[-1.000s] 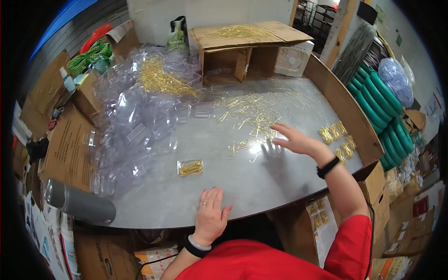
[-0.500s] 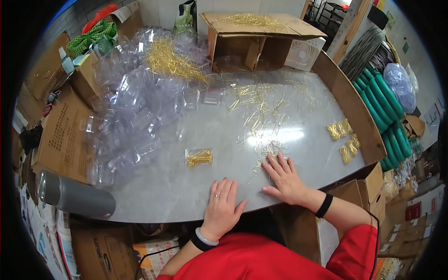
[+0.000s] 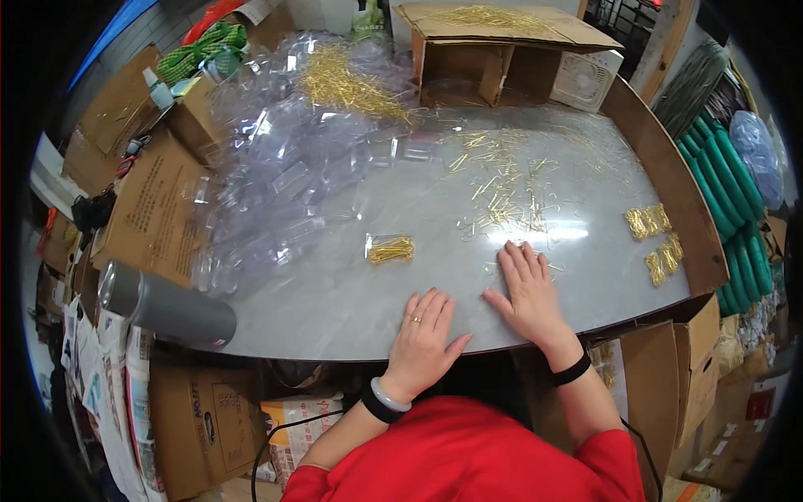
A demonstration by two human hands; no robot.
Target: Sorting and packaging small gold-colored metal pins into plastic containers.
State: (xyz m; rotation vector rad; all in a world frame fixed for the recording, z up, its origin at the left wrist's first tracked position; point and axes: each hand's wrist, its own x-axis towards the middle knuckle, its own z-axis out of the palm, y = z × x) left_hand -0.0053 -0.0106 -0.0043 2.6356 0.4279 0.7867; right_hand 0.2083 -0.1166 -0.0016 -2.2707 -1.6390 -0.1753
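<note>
My left hand (image 3: 425, 341) lies flat near the table's front edge, fingers stretched out and holding nothing. My right hand (image 3: 532, 293) is also open and flat, with its fingertips on a few thin gold metal hooks at the near end of a loose scatter of hooks (image 3: 500, 188). Ahead of my left hand lies a small clear plastic box (image 3: 369, 244) with a bunch of gold hooks (image 3: 391, 248) in it. Several bunches of gold hooks (image 3: 648, 221) sit in two rows at the table's right side.
A large heap of clear plastic boxes (image 3: 284, 180) covers the left, with a gold hook pile (image 3: 347, 84) on top. A grey bottle (image 3: 171, 309) lies at the front left. At the back stand a cardboard box (image 3: 460, 71) and white fan (image 3: 585, 79). Cardboard (image 3: 669, 176) borders the right edge.
The whole view has shifted, so the table appears higher and farther right. My right fingers are closer together and slightly farther left among the hooks. My left hand stays nearly in place.
</note>
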